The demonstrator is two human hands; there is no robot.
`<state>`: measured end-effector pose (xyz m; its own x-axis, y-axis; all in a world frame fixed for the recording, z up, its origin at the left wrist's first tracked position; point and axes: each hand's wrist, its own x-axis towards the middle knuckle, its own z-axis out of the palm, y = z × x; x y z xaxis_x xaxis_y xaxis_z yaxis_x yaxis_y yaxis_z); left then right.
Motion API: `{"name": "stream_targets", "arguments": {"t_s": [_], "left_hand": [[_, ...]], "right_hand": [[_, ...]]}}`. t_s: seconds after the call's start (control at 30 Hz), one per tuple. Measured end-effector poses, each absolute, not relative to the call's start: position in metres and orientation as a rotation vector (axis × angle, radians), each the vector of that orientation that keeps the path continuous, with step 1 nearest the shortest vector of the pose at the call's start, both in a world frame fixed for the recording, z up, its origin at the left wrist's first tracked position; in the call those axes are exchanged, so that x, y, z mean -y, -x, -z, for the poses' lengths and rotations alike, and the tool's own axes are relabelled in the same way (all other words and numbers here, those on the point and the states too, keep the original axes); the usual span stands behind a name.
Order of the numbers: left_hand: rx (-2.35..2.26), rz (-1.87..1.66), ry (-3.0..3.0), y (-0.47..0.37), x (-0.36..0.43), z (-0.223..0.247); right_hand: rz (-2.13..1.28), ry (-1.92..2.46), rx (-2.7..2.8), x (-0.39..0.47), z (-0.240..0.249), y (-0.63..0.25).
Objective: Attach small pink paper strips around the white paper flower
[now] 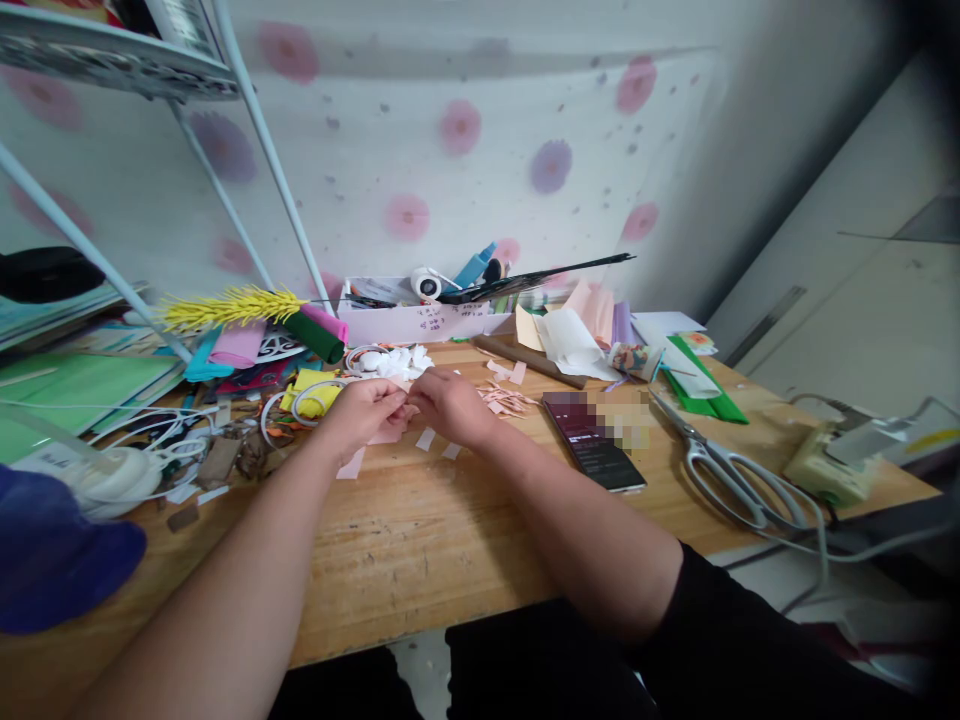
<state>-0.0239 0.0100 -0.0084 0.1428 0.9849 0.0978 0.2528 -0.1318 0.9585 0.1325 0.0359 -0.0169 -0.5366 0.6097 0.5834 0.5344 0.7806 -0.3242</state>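
Observation:
My left hand (367, 412) and my right hand (453, 408) meet over the wooden table, fingertips pinched together and almost touching. Whatever lies between them is tiny and mostly covered by the fingers, so I cannot make it out. Under and around the hands lie small pale pink paper pieces (351, 465). Just right of my right hand is a pile of thin twisted pink paper strips (507, 400), with a few flat pink squares (517, 373) behind it. Behind my hands sits a bunch of white crumpled bits (394, 361).
Right of my forearm lie a phone (600, 455) and large scissors (739, 480). At the back stand a white box (412, 325) and rolled paper (596, 315). Cables, scraps and a yellow fuzzy stem (232, 308) crowd the left, near a metal rack (266, 130).

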Motion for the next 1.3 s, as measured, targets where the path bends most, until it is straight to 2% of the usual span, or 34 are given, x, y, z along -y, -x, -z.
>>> {"name": "stream_targets", "arguments": {"t_s": [0.1, 0.2, 0.3, 0.5, 0.57, 0.63, 0.83, 0.97, 1.07, 1.23, 1.3], "left_hand": [[-1.138, -0.984, -1.425, 0.026, -0.009, 0.005], [-1.098, -0.983, -1.384, 0.029, -0.009, 0.005], [-1.185, -1.063, -1.464, 0.028, -0.010, 0.006], [-1.413, -1.176, -1.897, 0.020, -0.008, 0.003], [-1.401, -1.177, -1.964, 0.019, -0.007, 0.002], [-1.347, -1.163, -1.898, 0.020, -0.008, 0.003], [-1.184, -1.027, -1.529, 0.027, -0.011, 0.009], [-1.179, -0.918, -1.523, 0.030, -0.011, 0.010], [-1.303, -0.912, -1.791, 0.031, -0.012, 0.010], [-1.531, -0.992, -2.426, 0.026, -0.015, 0.009], [-1.518, -1.003, -2.505, 0.025, -0.015, 0.008]], "right_hand": [[0.126, 0.809, 2.373, -0.032, 0.013, -0.134], [0.121, 0.795, 2.375, -0.030, 0.012, -0.133], [-0.154, 0.851, 2.258, -0.033, 0.015, -0.130], [-1.023, 0.990, 1.968, -0.043, 0.024, -0.128], [-1.102, 0.969, 1.947, -0.044, 0.025, -0.129], [-0.933, 0.976, 2.002, -0.043, 0.023, -0.131], [-0.104, 0.888, 2.285, -0.034, 0.015, -0.132], [0.104, 0.857, 2.423, -0.032, 0.015, -0.132], [-0.078, 0.849, 2.430, -0.035, 0.016, -0.133], [-0.753, 0.981, 2.216, -0.041, 0.017, -0.137], [-0.896, 1.025, 2.123, -0.043, 0.018, -0.138]]}}
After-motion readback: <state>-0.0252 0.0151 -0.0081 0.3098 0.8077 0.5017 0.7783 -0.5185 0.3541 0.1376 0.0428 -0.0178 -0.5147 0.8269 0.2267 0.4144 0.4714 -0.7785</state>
